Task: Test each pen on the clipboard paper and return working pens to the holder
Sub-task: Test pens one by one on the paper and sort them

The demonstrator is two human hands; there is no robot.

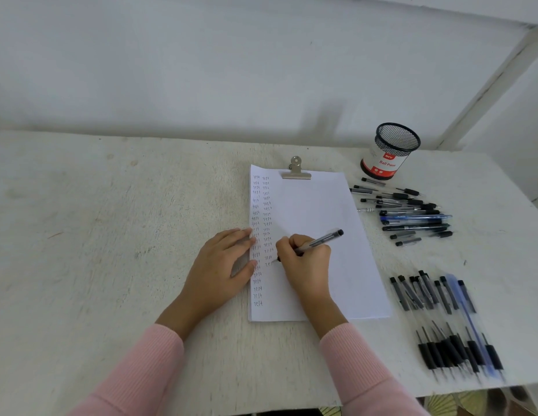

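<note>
From the head camera, the step in hand looks like testing one pen. The right hand [305, 259] has its grip closed around a pen [318, 242], with the tip down on the paper [318, 250] near the middle of the second row of words. The left hand [222, 265] lies flat with fingers spread, holding nothing. Its fingertips press on the left edge of the paper to keep it from sliding.

The paper sits under the silver clip [296, 171] of the clipboard, which lies on the table [111, 235]. The holder [389, 151], a black mesh cup, stands upright past the top right corner of the paper and looks empty. A pile of pens [408, 213] lies just in front of it, and another pile of pens [445, 325] lies nearer, to the right of the paper.

I think the next move is to finish the word, see if ink shows, then carry the pen to the holder if it works.

The small word "test" is written again and again in two columns. The holder's red and white label reads "Ball Pens".
</note>
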